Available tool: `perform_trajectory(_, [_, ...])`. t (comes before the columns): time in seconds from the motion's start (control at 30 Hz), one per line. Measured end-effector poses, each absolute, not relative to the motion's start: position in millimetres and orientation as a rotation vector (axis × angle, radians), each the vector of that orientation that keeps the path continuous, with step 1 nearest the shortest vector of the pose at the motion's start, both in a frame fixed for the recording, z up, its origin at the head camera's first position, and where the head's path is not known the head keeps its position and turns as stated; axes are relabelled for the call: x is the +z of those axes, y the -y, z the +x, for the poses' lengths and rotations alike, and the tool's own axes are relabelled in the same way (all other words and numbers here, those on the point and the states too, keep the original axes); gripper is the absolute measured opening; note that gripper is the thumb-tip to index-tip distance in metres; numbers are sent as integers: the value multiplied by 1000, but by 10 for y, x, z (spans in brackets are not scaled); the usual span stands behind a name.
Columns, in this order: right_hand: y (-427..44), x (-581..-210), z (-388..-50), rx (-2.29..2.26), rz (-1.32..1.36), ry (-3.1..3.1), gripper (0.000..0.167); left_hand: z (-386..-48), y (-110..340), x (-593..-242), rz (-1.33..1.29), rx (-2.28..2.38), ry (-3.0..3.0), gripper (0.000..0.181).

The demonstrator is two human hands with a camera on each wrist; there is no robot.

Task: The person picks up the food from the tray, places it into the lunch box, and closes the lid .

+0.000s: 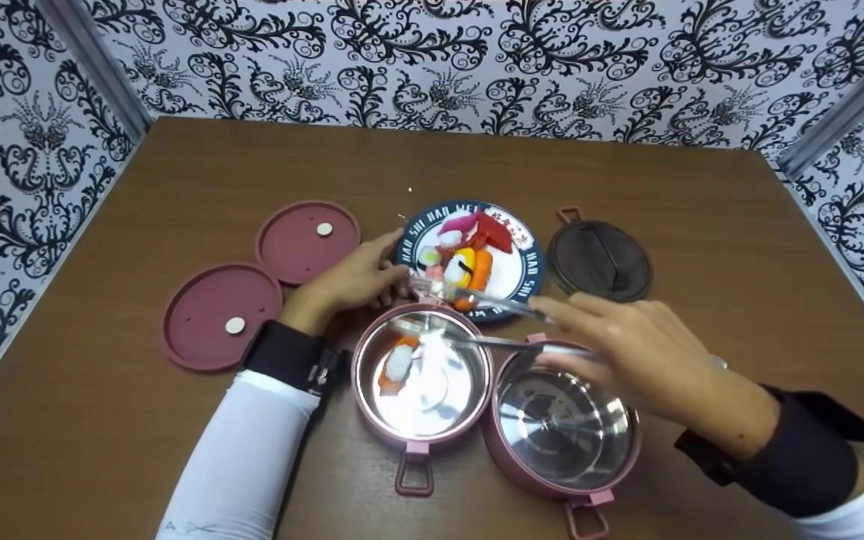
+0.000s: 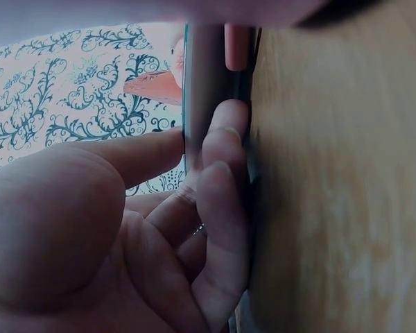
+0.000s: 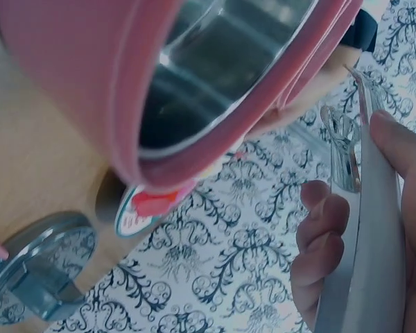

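White sleeves (image 1: pixel 229 465) come in over the near side, one to either side of the pots. Black-scrolled panels (image 1: pixel 432 60) stand along the far and side edges of the brown table (image 1: pixel 732 300). Broad stretches of wood run from the plate to the far edge, from the dark lid to the right edge, and through the near left corner.

Two pink, steel-lined pots sit side by side, seemingly touching: the right pot (image 1: pixel 507 459) and the left pot (image 1: pixel 355 367), each with a handle pointing toward the person. Just beyond the left pot lies the round plate (image 1: pixel 511 274), its blue border close to the pot's rim, so room between them is tight. Left of it lie two maroon lids (image 1: pixel 214 341), rims close together; a dark lid (image 1: pixel 589 259) lies just off its right edge.

The left hand (image 1: pixel 353 277) pinches the plate's left rim, thumb at the upper edge and fingers beneath. Above the right pot, the right hand (image 1: pixel 627 341) grips tongs (image 1: pixel 507 302) with spread arms, one reaching over the plate's near border, the other across the left pot. Toy sushi (image 1: pixel 481 270) is bunched on the plate; an orange-and-white piece (image 1: pixel 400 364) lies inside the left pot, near its left wall. Small white discs (image 1: pixel 235 325) rest on the maroon lids.
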State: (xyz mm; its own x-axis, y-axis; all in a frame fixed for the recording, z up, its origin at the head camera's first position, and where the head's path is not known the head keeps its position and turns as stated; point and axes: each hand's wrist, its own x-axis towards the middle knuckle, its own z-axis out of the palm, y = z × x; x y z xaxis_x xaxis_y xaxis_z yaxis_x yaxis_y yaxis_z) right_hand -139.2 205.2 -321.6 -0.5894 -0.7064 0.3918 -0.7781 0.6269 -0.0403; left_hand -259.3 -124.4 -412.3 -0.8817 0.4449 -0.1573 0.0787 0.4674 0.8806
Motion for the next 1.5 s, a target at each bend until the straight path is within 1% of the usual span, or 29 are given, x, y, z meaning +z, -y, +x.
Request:
perform_trajectory(0.17, [-2093, -3224, -1526, 264, 1087, 2487, 55, -2602, 1253, -4135, 435, 1404, -2350, 67])
perform_trajectory(0.37, [-2087, -3246, -1717, 180, 967, 2580, 54, -2604, 1265, -4141, 407, 1417, -2342, 68])
perform_trajectory(0.7, [-2036, -3268, -1962, 125, 912, 2696, 53, -2622, 1254, -4142, 420, 1442, -2342, 68])
perform_trajectory(1.13, [-1913, -3282, -2031, 6, 900, 2748, 54, -2610, 1245, -4175, 420, 1438, -2335, 69])
perform_trajectory(1.33, [-1851, -3273, -2037, -77, 925, 2717, 51, -2606, 1251, -4169, 409, 1445, -2330, 69])
perform_trajectory(1.5, [-1848, -3255, -2020, -61, 943, 2714, 48, -2603, 1244, -4149, 394, 1436, -2336, 69])
